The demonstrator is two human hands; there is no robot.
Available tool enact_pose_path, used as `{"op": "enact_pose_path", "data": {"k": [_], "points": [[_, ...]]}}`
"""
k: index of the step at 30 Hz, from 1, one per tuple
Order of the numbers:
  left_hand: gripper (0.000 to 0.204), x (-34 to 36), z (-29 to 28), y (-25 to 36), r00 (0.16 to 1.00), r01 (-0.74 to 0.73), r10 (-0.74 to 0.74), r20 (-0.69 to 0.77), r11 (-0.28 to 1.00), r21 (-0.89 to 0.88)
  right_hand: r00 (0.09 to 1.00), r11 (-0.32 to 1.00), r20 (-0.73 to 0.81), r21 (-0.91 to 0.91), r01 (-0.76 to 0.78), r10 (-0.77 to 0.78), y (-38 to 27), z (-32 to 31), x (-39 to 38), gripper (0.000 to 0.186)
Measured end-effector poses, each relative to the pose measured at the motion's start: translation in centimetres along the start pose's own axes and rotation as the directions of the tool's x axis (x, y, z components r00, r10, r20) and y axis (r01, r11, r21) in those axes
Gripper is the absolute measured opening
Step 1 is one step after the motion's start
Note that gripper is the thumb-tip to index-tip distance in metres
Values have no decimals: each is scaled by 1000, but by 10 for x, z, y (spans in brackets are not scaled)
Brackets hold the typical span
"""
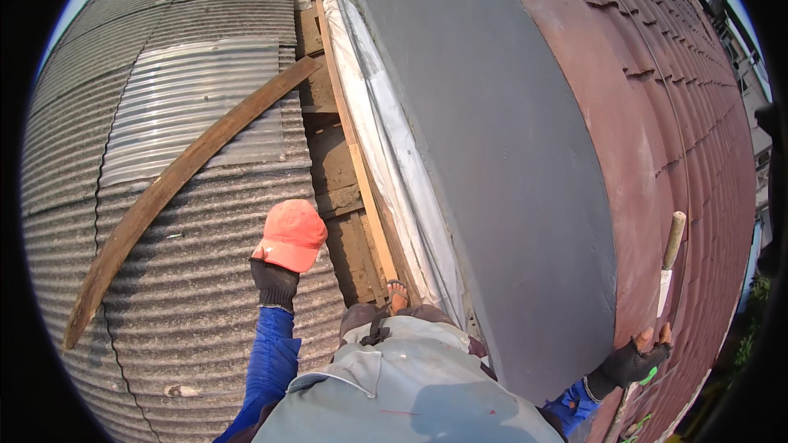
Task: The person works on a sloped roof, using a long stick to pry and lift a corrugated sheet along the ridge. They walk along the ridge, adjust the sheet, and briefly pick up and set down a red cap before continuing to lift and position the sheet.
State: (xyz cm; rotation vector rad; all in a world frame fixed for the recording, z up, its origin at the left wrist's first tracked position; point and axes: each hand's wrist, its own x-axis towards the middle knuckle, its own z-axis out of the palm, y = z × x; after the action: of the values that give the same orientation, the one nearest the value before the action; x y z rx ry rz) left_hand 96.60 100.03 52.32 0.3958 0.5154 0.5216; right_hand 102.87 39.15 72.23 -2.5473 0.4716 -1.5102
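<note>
Hands are well apart, both gloved in black. Left hand (275, 283) is clamped on an orange cap (291, 234), held over the grey corrugated roof (189, 295), just right of the long curved plank (176, 180) lying on that roof. Right hand (630, 361) is closed around a wooden-handled tool (669, 258), right of the grey ridge panel (492, 156), against the red tiles (698, 131).

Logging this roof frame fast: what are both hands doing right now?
Left hand: closed, holding an orange cap.
Right hand: closed around a wooden-handled tool resting on the red tiled roof.
</note>
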Motion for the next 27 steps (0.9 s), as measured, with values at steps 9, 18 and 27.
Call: {"op": "enact_pose_path", "data": {"k": [9,18,27], "points": [[65,108,81,10,987,39,-46,151,998,46,992,922,-61,380,-78,109,-192,133,56,66],[68,261,99,47,984,32,-19,180,997,-69,892,976,-397,92,-197,217,-235,165,78,61],[78,456,289,83,865,-130,146,480,989,-66,973,730,-199,647,220,-117,-513,315,173,50]]}}
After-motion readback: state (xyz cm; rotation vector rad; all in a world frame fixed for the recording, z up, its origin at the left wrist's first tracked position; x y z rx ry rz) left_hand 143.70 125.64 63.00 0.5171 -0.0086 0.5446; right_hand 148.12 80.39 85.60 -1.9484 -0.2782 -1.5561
